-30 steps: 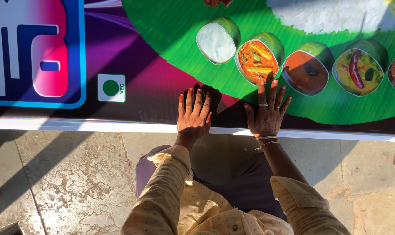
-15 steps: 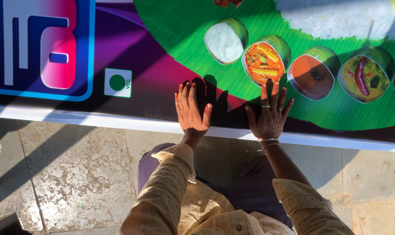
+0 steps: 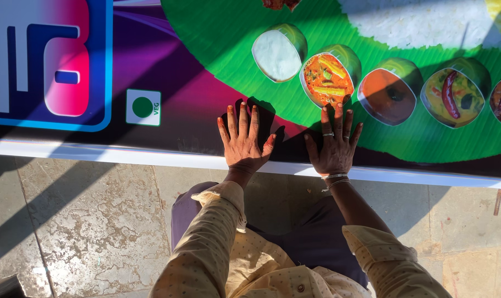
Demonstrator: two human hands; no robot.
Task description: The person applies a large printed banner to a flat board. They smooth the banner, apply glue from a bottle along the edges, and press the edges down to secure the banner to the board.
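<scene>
Both hands flat on the banner [image 3: 168, 60], fingers spread: left hand [image 3: 243, 140] and right hand [image 3: 335, 144] side by side, gripping nothing.

L hand [image 3: 243, 140] + R hand [image 3: 335, 144] flat on printed banner [image 3: 195, 83], fingers spread.

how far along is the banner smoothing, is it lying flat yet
Done: the printed banner lies spread on the stone floor, its white bottom edge straight. In hand: the left hand and right hand press flat, fingers spread, beside each other near that edge. Left: faint ripples show near the left hand; the banner runs out of frame on both sides, so that part cannot be judged.
</scene>
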